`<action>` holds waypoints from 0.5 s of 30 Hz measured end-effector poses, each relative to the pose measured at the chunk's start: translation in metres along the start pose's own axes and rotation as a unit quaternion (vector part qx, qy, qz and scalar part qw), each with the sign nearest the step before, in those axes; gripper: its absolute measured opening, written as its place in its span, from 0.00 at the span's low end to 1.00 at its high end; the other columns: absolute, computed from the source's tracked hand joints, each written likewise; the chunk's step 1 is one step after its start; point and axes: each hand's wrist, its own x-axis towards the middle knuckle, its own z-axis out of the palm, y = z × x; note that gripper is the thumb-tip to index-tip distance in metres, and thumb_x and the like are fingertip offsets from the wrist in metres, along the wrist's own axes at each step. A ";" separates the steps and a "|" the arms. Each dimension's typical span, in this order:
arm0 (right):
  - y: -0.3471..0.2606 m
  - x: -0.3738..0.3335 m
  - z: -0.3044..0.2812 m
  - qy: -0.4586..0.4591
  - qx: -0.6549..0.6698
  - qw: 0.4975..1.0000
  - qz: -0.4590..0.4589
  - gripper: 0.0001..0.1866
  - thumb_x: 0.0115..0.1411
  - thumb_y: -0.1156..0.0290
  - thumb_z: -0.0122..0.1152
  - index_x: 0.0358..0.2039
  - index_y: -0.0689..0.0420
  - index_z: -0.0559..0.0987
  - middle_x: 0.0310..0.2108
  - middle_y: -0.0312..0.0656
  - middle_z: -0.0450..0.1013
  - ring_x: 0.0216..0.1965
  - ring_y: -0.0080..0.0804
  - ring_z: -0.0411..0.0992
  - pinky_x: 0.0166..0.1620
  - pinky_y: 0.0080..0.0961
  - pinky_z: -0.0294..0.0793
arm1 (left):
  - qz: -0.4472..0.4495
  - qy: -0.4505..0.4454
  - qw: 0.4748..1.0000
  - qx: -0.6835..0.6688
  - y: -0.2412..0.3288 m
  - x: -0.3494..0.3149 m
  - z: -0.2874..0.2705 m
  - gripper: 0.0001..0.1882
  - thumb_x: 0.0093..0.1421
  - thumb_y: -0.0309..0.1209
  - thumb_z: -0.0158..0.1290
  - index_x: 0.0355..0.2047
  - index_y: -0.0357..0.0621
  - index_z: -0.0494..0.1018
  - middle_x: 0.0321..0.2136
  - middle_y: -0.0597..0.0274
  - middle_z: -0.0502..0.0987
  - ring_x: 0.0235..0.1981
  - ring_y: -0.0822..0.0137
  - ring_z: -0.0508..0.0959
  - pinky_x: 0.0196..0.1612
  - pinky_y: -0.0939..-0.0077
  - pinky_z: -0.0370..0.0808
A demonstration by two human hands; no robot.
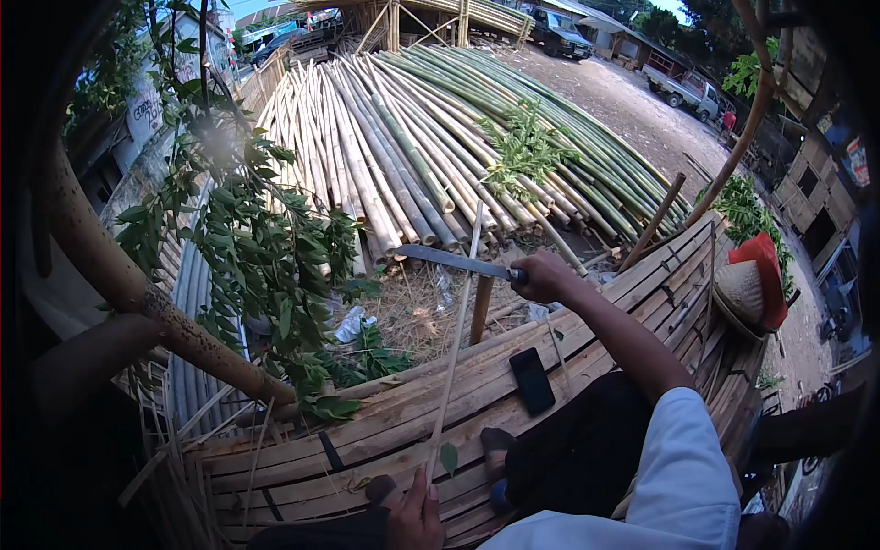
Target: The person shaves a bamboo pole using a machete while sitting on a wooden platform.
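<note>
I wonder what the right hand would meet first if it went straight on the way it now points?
Going leftward along the knife, the right hand would probably meet the thin pale strip first, though depth is unclear here.

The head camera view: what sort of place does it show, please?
Probably an outdoor bamboo yard or workplace. A large heap of long bamboo poles lies ahead; the right hand holds a long knife, and the left hand a thin pale strip.
</note>
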 end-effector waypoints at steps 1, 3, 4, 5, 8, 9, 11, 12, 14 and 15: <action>-0.001 0.005 -0.004 -0.015 -0.028 0.997 0.066 0.10 0.50 0.60 0.59 0.25 0.53 0.79 0.23 0.50 0.75 0.29 0.51 0.76 0.38 0.45 0.75 | 0.018 0.021 1.000 0.005 -0.001 -0.002 0.000 0.18 0.66 0.29 0.44 0.53 0.29 0.68 0.34 0.35 0.75 0.35 0.40 0.75 0.39 0.59 0.71; 0.027 0.007 0.004 0.013 -0.015 0.989 0.146 0.10 0.50 0.60 0.59 0.26 0.53 0.80 0.24 0.51 0.76 0.30 0.51 0.76 0.39 0.45 0.75 | 0.026 0.003 1.000 0.007 -0.002 -0.003 0.005 0.18 0.66 0.29 0.44 0.53 0.30 0.68 0.32 0.36 0.75 0.33 0.41 0.75 0.37 0.60 0.71; 0.025 0.009 0.003 0.035 0.004 0.974 0.224 0.11 0.50 0.60 0.59 0.27 0.52 0.80 0.25 0.52 0.76 0.32 0.51 0.76 0.40 0.45 0.75 | 0.026 -0.015 0.999 0.013 -0.003 -0.003 0.006 0.18 0.66 0.28 0.45 0.54 0.31 0.68 0.30 0.37 0.75 0.30 0.42 0.75 0.36 0.60 0.71; 0.025 0.008 0.001 0.005 0.011 0.972 0.235 0.11 0.50 0.60 0.60 0.29 0.53 0.81 0.26 0.53 0.76 0.34 0.51 0.77 0.42 0.44 0.75 | 0.028 -0.011 0.999 0.014 -0.004 -0.003 0.008 0.18 0.66 0.28 0.45 0.54 0.31 0.68 0.30 0.37 0.75 0.30 0.42 0.75 0.36 0.60 0.71; 0.010 0.003 0.003 -0.005 0.042 0.981 0.192 0.12 0.50 0.60 0.60 0.29 0.54 0.81 0.27 0.53 0.76 0.33 0.51 0.76 0.41 0.44 0.75 | 0.039 0.025 0.999 0.007 -0.005 -0.005 0.011 0.19 0.65 0.27 0.46 0.54 0.32 0.68 0.27 0.39 0.74 0.28 0.43 0.74 0.34 0.60 0.70; 0.003 0.000 0.005 -0.005 0.040 0.989 0.143 0.11 0.50 0.61 0.60 0.30 0.54 0.81 0.27 0.52 0.76 0.32 0.52 0.76 0.40 0.45 0.75 | 0.017 0.022 1.000 0.012 -0.010 -0.003 0.011 0.19 0.65 0.27 0.46 0.55 0.33 0.68 0.26 0.39 0.74 0.28 0.43 0.74 0.33 0.59 0.70; -0.015 -0.006 0.011 -0.050 0.045 0.995 0.072 0.11 0.50 0.61 0.60 0.29 0.53 0.80 0.26 0.51 0.76 0.32 0.52 0.76 0.39 0.46 0.74 | -0.009 0.019 1.000 0.018 -0.013 -0.001 0.012 0.19 0.64 0.27 0.47 0.55 0.34 0.68 0.25 0.39 0.73 0.27 0.44 0.74 0.33 0.59 0.70; -0.025 -0.006 0.014 -0.094 0.049 0.994 0.000 0.10 0.50 0.61 0.60 0.29 0.53 0.80 0.25 0.51 0.76 0.31 0.52 0.75 0.37 0.46 0.74 | 0.008 0.035 0.999 0.027 -0.012 0.003 0.011 0.17 0.64 0.26 0.47 0.53 0.33 0.69 0.26 0.39 0.73 0.28 0.44 0.74 0.33 0.59 0.70; -0.058 -0.007 0.012 -0.127 0.034 0.990 -0.050 0.10 0.50 0.62 0.61 0.28 0.53 0.80 0.24 0.50 0.75 0.31 0.52 0.75 0.36 0.46 0.73 | 0.011 0.057 0.997 0.044 -0.012 0.009 0.007 0.16 0.64 0.26 0.47 0.50 0.33 0.71 0.28 0.38 0.73 0.29 0.45 0.75 0.33 0.59 0.70; -0.074 -0.007 0.009 -0.128 0.034 0.988 -0.083 0.09 0.50 0.62 0.61 0.28 0.53 0.79 0.23 0.50 0.75 0.30 0.52 0.75 0.36 0.46 0.74 | -0.042 0.021 0.999 0.028 -0.016 0.015 0.006 0.19 0.64 0.28 0.48 0.55 0.36 0.68 0.33 0.39 0.76 0.34 0.47 0.78 0.37 0.62 0.73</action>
